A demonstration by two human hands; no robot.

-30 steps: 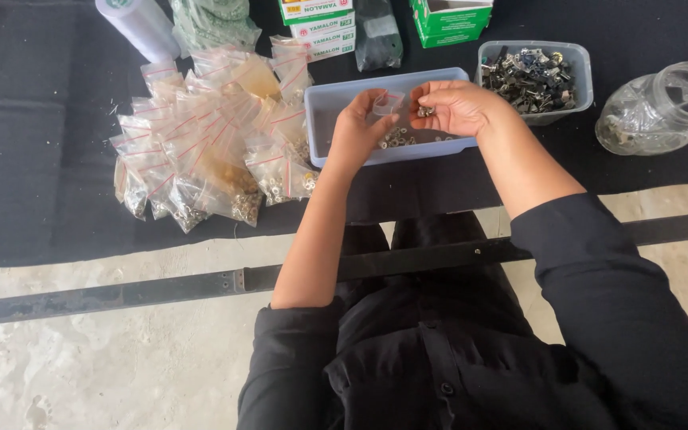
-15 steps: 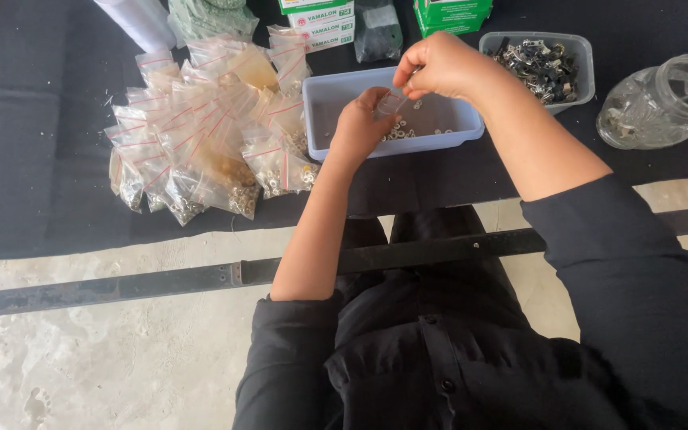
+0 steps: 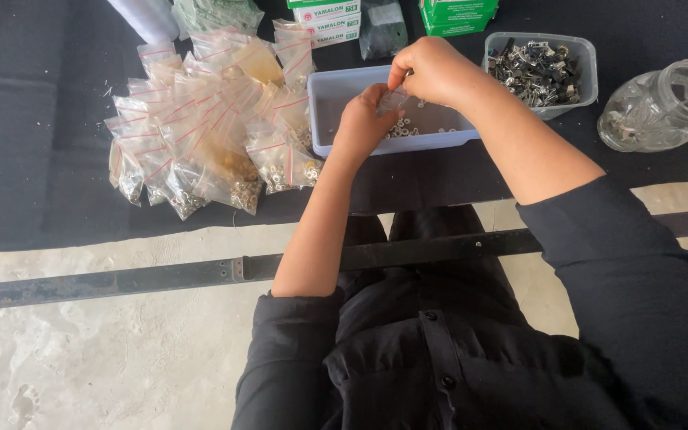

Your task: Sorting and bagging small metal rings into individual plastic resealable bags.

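Note:
Both hands meet over a pale blue plastic tray that has small metal rings lying loose in it. My left hand and my right hand together pinch a small clear zip bag held just above the tray. The bag's contents are too small to make out. A heap of filled clear bags with red strips lies to the left of the tray on the black cloth.
A clear tub of dark metal parts stands right of the tray, and a glass jar lies on its side at far right. Green and white boxes line the back. A black bar runs across the concrete floor below.
My right hand rose from inside the tray to above its far rim, and the small bag now sits pinched between both hands.

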